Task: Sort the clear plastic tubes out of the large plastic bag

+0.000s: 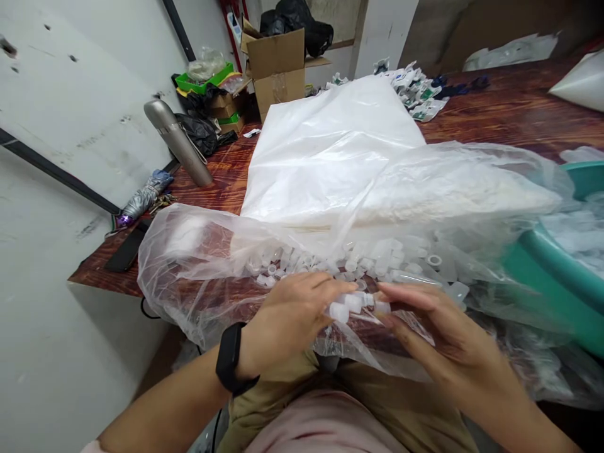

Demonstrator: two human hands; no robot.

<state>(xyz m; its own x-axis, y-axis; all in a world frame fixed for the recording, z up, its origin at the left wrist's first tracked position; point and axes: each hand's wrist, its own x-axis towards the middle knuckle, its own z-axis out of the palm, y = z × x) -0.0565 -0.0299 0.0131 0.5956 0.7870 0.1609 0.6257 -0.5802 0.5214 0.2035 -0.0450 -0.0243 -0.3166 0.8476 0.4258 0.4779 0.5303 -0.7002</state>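
Note:
Both hands meet just above the near edge of a clear plastic bag [189, 296]. My left hand [297, 308], with a black band on its wrist, is closed round several small white plastic caps [352, 303]. From the right, my right hand [434, 321] pinches another white plastic cap [382, 307] between thumb and fingers, close against those in the left. Parts of the held pieces are hidden by the fingers. Beyond the hands, many loose translucent caps [302, 259] lie spread in the opened bag.
A large white plastic sheet or bag [330, 157] covers the table's middle. At right stands a teal basin [533, 264] with whitish pieces in it. A steel flask [179, 141], a phone [127, 246] and a folded umbrella [146, 195] are on the left; a cardboard box [278, 69] is behind.

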